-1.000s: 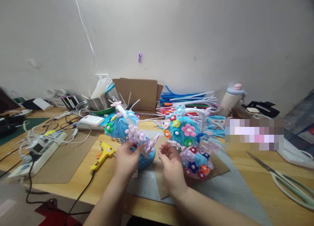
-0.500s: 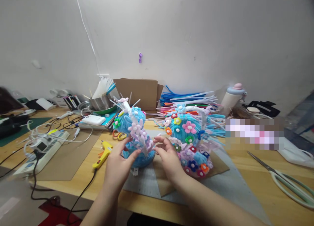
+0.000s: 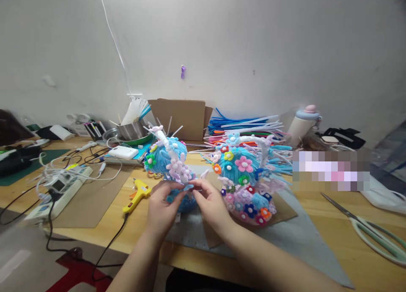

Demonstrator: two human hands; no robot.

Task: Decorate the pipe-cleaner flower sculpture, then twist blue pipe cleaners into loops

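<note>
Hands: at six o'clock, left hand [image 3: 166, 201] and right hand [image 3: 211, 201], close together, apparently pinched a small pale-blue fuzzy piece [image 3: 188, 187] between them.
Piece's axis: roughly nine-to-three; which end led was unclear.
Handwork: seemingly adjusting the piece; the next move called for a light, steady pinch.
Beyond, at eleven: light-blue fuzzy ornament [image 3: 165, 159], its white curving stem [image 3: 171, 147] leaning elevenward.

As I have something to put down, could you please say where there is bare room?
Bare wood shows between the grey mat and the scissors; a narrower gap lies between the left cardboard and the glue gun. It is crowded around the power strip and farther back, by the bowl and pipe cleaners.
</note>
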